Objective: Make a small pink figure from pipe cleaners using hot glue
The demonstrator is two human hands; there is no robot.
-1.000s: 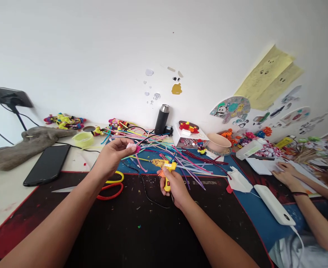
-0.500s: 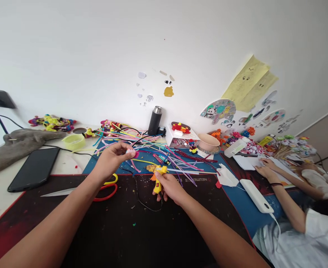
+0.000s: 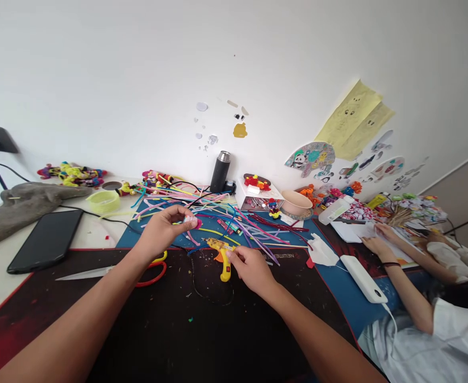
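My left hand (image 3: pixel 163 230) pinches a small pink and white fuzzy piece (image 3: pixel 194 221) between thumb and fingers, above the pile of pipe cleaners (image 3: pixel 258 240). To its right, my right hand (image 3: pixel 255 270) has its thumb and fingers closed at the back end of a yellow glue gun (image 3: pixel 223 249). The gun's nozzle points left and its handle, with a red switch, hangs toward me, free of the fingers. Scissors (image 3: pixel 151 276) with red and yellow handles lie partly under my left forearm.
A black mat (image 3: pixel 170 330) covers the front of the table. A phone (image 3: pixel 46 239) and a yellow-green ring (image 3: pixel 103 202) lie left. Behind stand a black flask (image 3: pixel 220 171), a white box (image 3: pixel 253 199) and a bowl (image 3: pixel 295 202). A white power bank (image 3: pixel 364 279) lies right, near another person's hands (image 3: pixel 377 242).
My right hand has slid off the glue gun's handle to its back end, and the gun has shifted slightly left. My left hand has moved slightly right with the fuzzy piece.
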